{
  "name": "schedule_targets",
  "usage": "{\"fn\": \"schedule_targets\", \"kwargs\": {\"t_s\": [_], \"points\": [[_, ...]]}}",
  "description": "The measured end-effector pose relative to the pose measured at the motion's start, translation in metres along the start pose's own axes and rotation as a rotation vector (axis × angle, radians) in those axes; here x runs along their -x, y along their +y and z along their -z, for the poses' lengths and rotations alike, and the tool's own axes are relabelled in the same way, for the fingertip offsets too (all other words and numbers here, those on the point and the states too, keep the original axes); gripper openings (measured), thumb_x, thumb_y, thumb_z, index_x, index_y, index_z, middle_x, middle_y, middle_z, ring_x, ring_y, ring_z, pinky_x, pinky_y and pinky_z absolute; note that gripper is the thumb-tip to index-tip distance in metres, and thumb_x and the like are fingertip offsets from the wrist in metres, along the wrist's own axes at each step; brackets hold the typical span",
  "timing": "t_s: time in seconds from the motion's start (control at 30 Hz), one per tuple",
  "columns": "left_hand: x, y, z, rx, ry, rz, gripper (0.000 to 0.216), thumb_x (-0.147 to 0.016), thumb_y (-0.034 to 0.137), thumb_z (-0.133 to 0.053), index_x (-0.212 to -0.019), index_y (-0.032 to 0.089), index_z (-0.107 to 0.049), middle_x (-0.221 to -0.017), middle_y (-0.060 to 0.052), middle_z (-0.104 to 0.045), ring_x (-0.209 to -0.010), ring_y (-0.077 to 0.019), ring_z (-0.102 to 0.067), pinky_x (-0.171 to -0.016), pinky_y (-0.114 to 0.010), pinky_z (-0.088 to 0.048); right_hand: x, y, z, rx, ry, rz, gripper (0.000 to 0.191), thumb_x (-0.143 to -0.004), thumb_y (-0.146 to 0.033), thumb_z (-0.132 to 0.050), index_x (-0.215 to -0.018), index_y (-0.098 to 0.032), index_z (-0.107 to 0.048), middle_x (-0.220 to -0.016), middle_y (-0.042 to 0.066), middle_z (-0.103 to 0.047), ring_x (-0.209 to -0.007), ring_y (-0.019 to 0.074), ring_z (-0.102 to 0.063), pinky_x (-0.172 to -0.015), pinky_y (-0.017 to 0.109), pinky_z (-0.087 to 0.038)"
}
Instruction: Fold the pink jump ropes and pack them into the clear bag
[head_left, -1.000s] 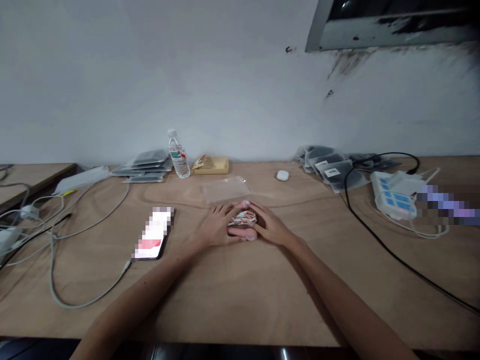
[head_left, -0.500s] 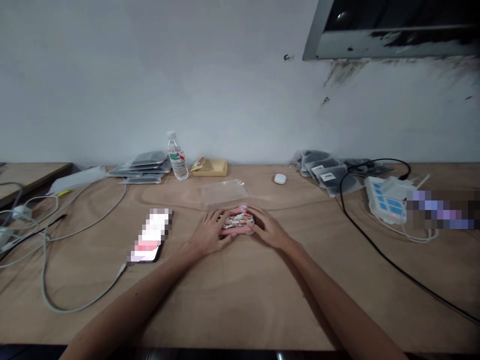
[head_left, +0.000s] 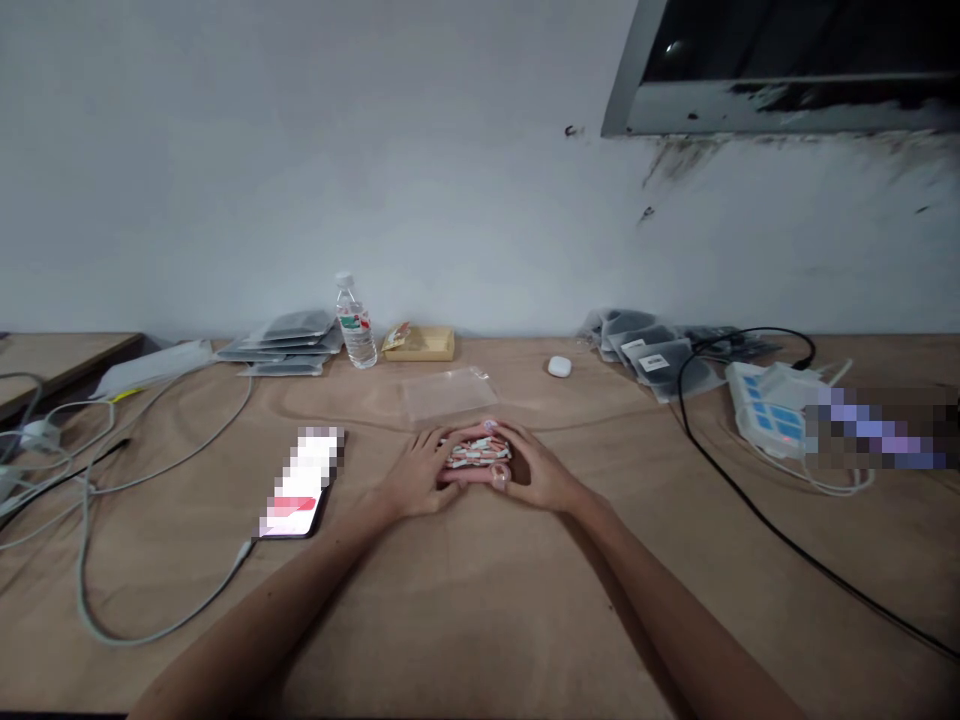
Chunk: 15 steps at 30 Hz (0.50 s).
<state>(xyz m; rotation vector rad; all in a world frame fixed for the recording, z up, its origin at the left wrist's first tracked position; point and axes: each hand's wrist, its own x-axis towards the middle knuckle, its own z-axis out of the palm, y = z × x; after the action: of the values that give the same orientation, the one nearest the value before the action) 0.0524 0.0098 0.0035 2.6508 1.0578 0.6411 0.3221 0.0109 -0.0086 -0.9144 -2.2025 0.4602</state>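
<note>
1. Bundle (head_left: 480, 452): one, pink, packed with short white and reddish pieces; lying between the two hands, toward the middle of the table. Make of the pieces too small to tell.
2. Pink roll (head_left: 465, 475): one, along the bundle's near edge; a pale round end at its right, beside the right thumb.
3. Left hand (head_left: 420, 472): one, bare, half-curled about the bundle's left end; fingers over the far side, thumb by the near edge. Has hold of the bundle.
4. Right hand (head_left: 546, 474): one, bare, likewise half-curled, at the bundle's right end; fingertips at the far corner, thumb at the near one. Shares the hold; a dark gap shows between palm and pieces.
5. Clear plastic sleeve (head_left: 450, 395): one, flat, just beyond the bundle, apart from both hands.
6. Phone (head_left: 304, 485): one, lit screen, left of the left hand, a white cable (head_left: 161, 638) at its near end.
7. White case (head_left: 559, 367): one, small, rounded, beyond the right hand.
8. Bottle (head_left: 356, 325): one, clear, upright, near the wall; a shallow yellowish box (head_left: 427, 344) just to its right.
9. Wooden table (head_left: 465, 610): one, bearing all the above.
</note>
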Motion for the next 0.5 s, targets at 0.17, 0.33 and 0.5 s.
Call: {"fn": "schedule_targets", "kwargs": {"t_s": [0.17, 0.33, 0.5], "points": [[0.0007, 0.0019, -0.0002, -0.006, 0.028, -0.006, 0.079, -0.082, 0.035, -0.064, -0.154, 0.025, -0.030, -0.145, -0.013, -0.046, -0.129, -0.0343, -0.046, -0.107, -0.051, -0.039, -0.0017, 0.0028, -0.0064, 0.069, -0.007, -0.035, 0.087, -0.082, -0.042, -0.073, -0.157, -0.026, -0.031, -0.156, 0.014, -0.043, -0.142, 0.0334, -0.043, -0.115, 0.052, -0.041], [-0.0005, 0.0084, 0.0031, 0.003, 0.036, -0.001, 0.077, -0.085, 0.038, -0.063, -0.154, 0.027, -0.030, -0.142, -0.012, -0.050, -0.125, -0.0321, -0.049, -0.105, -0.049, -0.041, -0.0036, 0.0019, -0.0081, 0.111, -0.041, -0.087, 0.086, -0.086, -0.054, -0.069, -0.158, -0.023, -0.032, -0.160, 0.016, -0.037, -0.147, 0.0354, -0.038, -0.117, 0.055, -0.038], [0.0009, 0.0052, -0.0017, -0.004, 0.062, 0.030, 0.075, -0.085, 0.040, -0.065, -0.151, 0.023, -0.034, -0.144, -0.014, -0.048, -0.132, -0.0330, -0.045, -0.111, -0.051, -0.038, -0.0054, -0.0005, -0.0069, 0.098, -0.018, -0.137, 0.062, -0.097, -0.044, -0.055, -0.153, -0.022, -0.041, -0.158, 0.015, -0.043, -0.144, 0.0318, -0.042, -0.117, 0.053, -0.038]]}}
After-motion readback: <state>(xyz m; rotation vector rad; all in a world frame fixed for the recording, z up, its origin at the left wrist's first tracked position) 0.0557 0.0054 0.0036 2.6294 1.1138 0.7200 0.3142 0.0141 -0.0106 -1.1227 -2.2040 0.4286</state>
